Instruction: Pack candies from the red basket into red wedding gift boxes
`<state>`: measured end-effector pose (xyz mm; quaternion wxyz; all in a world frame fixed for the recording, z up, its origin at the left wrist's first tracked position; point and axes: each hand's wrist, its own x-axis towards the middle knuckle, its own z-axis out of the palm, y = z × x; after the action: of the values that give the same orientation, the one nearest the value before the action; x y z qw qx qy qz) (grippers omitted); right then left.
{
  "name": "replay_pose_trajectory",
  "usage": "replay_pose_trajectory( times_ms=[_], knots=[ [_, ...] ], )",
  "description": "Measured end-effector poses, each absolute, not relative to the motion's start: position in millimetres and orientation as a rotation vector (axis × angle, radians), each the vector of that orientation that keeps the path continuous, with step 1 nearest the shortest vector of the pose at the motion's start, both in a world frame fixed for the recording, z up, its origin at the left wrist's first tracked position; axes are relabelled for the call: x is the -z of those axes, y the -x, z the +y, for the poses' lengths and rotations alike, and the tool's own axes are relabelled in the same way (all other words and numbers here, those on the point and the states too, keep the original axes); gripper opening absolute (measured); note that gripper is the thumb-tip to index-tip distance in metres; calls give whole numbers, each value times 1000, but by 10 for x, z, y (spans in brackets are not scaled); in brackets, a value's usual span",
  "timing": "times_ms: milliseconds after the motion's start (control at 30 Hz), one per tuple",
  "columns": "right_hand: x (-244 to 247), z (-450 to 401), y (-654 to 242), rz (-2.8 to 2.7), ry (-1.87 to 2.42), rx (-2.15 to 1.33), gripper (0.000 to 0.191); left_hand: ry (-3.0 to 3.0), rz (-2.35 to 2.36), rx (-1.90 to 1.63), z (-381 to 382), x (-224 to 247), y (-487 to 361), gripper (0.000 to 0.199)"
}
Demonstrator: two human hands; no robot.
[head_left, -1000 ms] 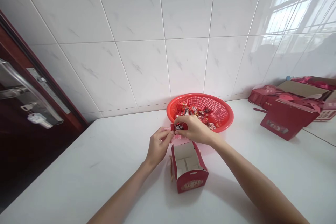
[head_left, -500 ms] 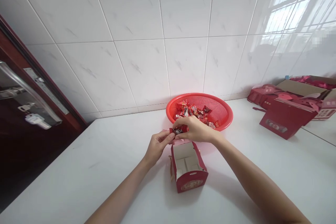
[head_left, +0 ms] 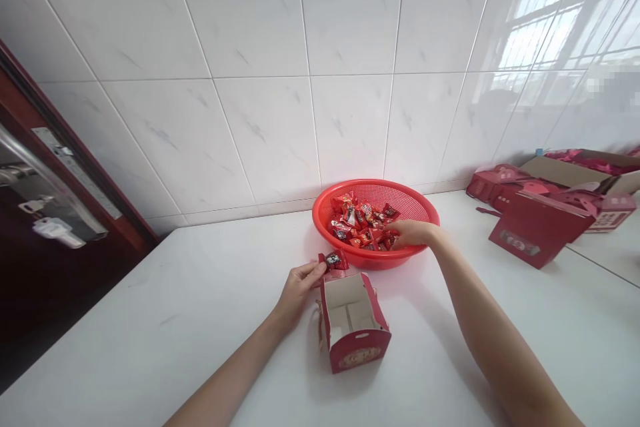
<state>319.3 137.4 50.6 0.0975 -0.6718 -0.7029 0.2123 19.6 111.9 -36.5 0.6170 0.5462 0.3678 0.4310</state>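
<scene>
Pinched in my left hand (head_left: 299, 288) is a red-wrapped candy (head_left: 333, 260), held just beyond the far edge of a small red gift box (head_left: 360, 351). The box stands with its top open, showing a pale inside and a cord at its left side. My right hand (head_left: 407, 233) reaches into a red plastic basket (head_left: 325, 230), its fingers down among several wrapped candies (head_left: 357, 220). Its fingertips are hidden there, so I cannot tell whether they grip one.
On the right, folded red boxes (head_left: 537, 230) lie beside a cardboard carton (head_left: 615, 173) with pink contents. A tiled wall (head_left: 250, 127) rises behind the white table (head_left: 200, 320). At far left is a dark door with keys (head_left: 55, 230) hanging in its lock.
My right hand has let go of the candy and moved right into the basket. My left hand keeps the candy near the box. The view has shifted slightly.
</scene>
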Motion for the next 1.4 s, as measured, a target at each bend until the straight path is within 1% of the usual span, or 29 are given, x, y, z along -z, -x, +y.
replay_pose_trajectory(
  times_ms=[67,200,267,300,333,433,533,600,833,1033,1267,1400],
  knots=[
    [-474,1396,-3187,-2109,2012,-683,44,-1306,846,-976,1108,364,-200,43],
    [-484,1406,-3167,-2150,1975,-762,17,-1297,830,-956,1102,359,-199,42],
    [-518,1392,-3158,-2164,1898,-798,9,-1276,820,-949,1108,365,-195,41],
    [-540,1382,-3152,-2166,1845,-817,9,-1271,817,-946,1111,369,-193,41],
    [-563,1370,-3145,-2166,1790,-835,13,-1270,815,-941,1114,373,-191,41],
    [-624,1338,-3124,-2063,1571,-899,33,-1284,816,-928,1119,382,-184,43],
    [-647,1324,-3103,-1856,1367,-894,51,-1305,813,-935,1124,391,-178,42],
    [-641,1327,-3087,-1771,1319,-871,57,-1318,807,-940,1132,402,-174,41],
    [-622,1340,-2972,-1623,1273,-808,50,-1305,765,-933,1154,442,-162,38],
    [-625,1332,-2907,-1493,1188,-946,35,-1295,773,-951,1146,436,-166,39],
    [-611,1324,-2916,-1454,1136,-1006,23,-1283,801,-922,1142,421,-176,42],
    [-613,1322,-2910,-1409,1164,-991,20,-1294,791,-929,1151,429,-174,42]
  ],
)
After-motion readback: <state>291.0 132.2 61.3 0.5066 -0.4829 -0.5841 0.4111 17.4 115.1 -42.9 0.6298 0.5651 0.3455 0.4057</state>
